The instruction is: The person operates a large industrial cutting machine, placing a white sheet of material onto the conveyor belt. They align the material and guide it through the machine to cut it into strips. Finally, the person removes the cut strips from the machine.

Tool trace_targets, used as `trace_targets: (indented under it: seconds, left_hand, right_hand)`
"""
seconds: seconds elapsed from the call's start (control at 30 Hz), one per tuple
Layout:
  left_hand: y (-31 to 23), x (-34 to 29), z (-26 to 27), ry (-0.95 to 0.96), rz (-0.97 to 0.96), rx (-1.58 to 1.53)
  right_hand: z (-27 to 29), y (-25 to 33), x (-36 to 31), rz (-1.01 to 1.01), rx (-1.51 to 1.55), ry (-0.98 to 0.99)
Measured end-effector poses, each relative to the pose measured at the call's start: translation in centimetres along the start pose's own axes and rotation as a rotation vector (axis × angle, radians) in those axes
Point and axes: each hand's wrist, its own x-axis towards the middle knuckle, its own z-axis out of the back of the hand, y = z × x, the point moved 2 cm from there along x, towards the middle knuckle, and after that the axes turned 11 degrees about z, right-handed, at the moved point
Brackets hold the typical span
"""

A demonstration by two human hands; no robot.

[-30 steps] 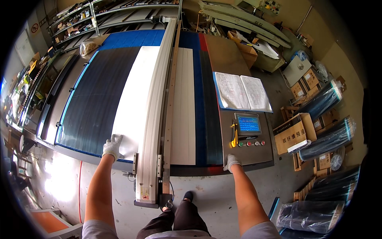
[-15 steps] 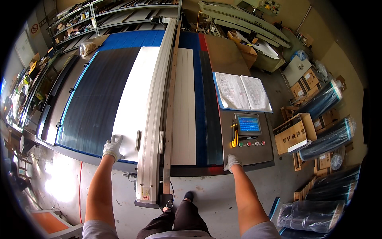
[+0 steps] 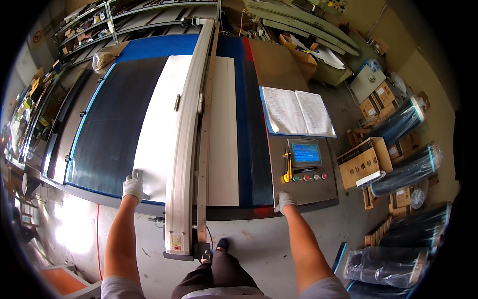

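A dark sheet (image 3: 112, 119) and a white sheet (image 3: 158, 119) lie side by side on the blue-topped machine table. My left hand (image 3: 133, 186), in a pale knitted glove, rests open at their near end, fingers spread where the two meet. Over the white sheet runs a long metal beam (image 3: 181, 164), with a small carriage block (image 3: 177, 102) on its left side. My right hand (image 3: 285, 201), gloved too, is closed over the near table edge (image 3: 303, 203), below the control panel's buttons (image 3: 309, 177). Its fingertips are partly hidden.
A lit screen (image 3: 304, 152) and a yellow-handled cutter (image 3: 287, 168) are on the panel, with an open paper folder (image 3: 298, 112) beyond. Plastic-wrapped dark rolls (image 3: 406, 169) and a cardboard box (image 3: 361, 164) stand at the right. Shelves (image 3: 144, 17) line the back.
The carriage block has travelled along the beam, away from me. The whole view has shifted slightly. Both hands keep nearly the same places on the table.
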Motion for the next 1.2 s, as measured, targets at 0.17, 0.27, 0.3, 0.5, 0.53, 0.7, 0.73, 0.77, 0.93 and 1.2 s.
trace_targets:
  seconds: [0.17, 0.27, 0.3, 0.5, 0.53, 0.7, 0.73, 0.77, 0.93, 1.2]
  left_hand:
    - [0.2, 0.0, 0.1, 0.039, 0.029, -0.026]
    - [0.8, 0.5, -0.4, 0.075, 0.028, -0.027]
    - [0.7, 0.7, -0.4, 0.075, 0.018, -0.011]
    - [1.5, 1.4, -1.0, 0.056, -0.033, 0.014]
    - [1.5, 1.4, -1.5, 0.063, -0.041, 0.027]
    - [1.3, 1.4, -1.2, 0.051, -0.047, 0.040]
    - [1.4, 1.4, -1.4, 0.050, -0.042, 0.040]
    - [1.7, 1.5, -1.8, 0.027, -0.037, 0.048]
    - [2.0, 1.5, -1.6, 0.017, -0.037, 0.049]
    - [0.9, 0.4, 0.1, 0.068, -0.054, -0.044]
  right_hand:
    - [0.8, 0.7, -0.4, -0.054, -0.011, 0.042]
    - [1.7, 1.4, -0.8, -0.075, -0.002, 0.104]
    - [1.5, 1.2, -0.8, -0.069, 0.000, 0.100]
    - [0.5, 0.6, 0.4, -0.091, -0.013, 0.027]
    - [-0.2, 0.7, 0.0, -0.079, -0.073, -0.099]
    - [0.5, 0.7, -0.3, -0.097, -0.003, -0.004]
    - [0.7, 0.9, -0.7, -0.079, -0.005, 0.048]
    - [0.9, 1.0, -0.8, -0.060, 0.020, 0.029]
    - [0.0, 0.5, -2.1, 0.010, 0.082, -0.172]
    - [-10.2, 2.6, -5.6, 0.003, 0.222, -0.605]
